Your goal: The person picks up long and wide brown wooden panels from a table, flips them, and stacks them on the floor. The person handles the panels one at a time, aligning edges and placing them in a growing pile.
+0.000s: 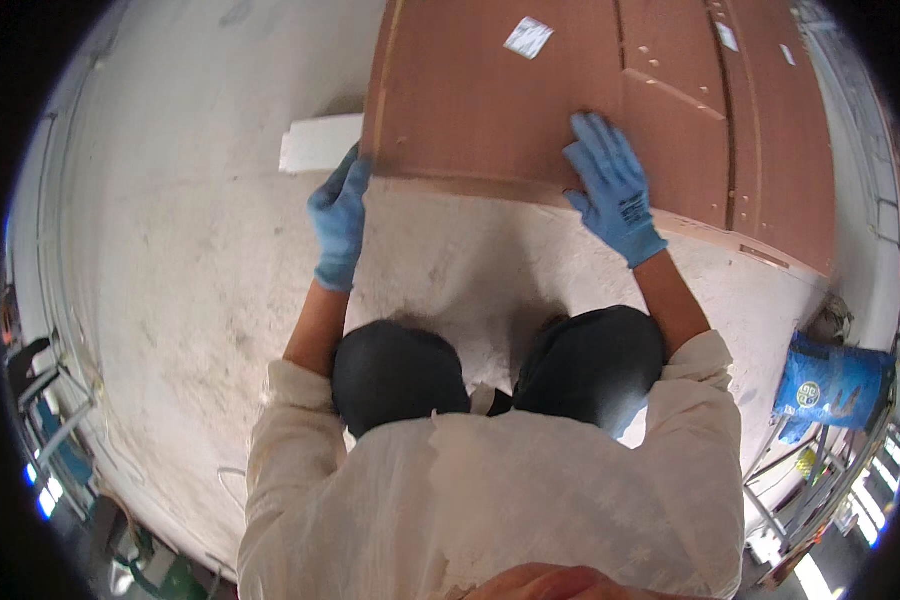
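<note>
The large brown panel (480, 110) lies flat, low over the floor (200, 260) in front of the person's knees, running out of view at the top. It looks stiff and, by its breadth, probably heavy for one hand; its smooth face likely gives little to pinch, so the near left corner and the near edge seem the better places to take hold, with the thin edges perhaps prone to chipping. Its face is an even reddish brown with a fine grain, a paler line runs just inside the left edge, and a white label (528, 38) sits on it toward the far side. The gloved left hand (338, 222) is at the near left corner, its fingers close together along the side (whether they curl beneath, I cannot tell). The gloved right hand (615, 190) rests flat on the face by the near edge, its fingers extended and holding nothing. To the right are more brown boards (675, 150), with small pale round fittings and a dark gap between them. A white block (322, 144) sits just beside the left edge. Farther right is a blue bag (832, 382).
</note>
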A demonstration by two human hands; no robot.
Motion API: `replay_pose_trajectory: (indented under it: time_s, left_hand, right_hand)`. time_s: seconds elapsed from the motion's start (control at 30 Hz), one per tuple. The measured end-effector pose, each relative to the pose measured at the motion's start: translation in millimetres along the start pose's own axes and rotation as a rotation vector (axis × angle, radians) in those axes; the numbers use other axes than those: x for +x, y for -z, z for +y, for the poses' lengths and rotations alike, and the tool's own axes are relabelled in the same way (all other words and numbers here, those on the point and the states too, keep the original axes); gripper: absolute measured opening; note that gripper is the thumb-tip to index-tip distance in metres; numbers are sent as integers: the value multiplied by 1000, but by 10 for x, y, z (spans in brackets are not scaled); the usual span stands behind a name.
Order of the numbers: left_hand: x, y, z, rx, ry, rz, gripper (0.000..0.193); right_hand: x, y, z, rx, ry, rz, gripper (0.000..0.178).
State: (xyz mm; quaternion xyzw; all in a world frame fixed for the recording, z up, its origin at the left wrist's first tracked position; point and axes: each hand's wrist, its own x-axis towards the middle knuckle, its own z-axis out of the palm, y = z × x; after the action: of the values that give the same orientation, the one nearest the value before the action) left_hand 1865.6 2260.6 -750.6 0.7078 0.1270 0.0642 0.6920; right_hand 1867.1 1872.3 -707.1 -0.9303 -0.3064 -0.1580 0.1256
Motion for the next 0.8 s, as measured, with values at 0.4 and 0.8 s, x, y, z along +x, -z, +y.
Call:
replay_pose_trajectory:
  time_s: [0.4,0.8]
  left_hand:
    - [1,48,-4,13,9,-25,39]
    - [-1487,167,1911,779,-75,-610,57]
  right_hand:
    - [26,252,-67,44,-84,-86,56]
    - [-281,2051,-1459,547,-442,-346,37]
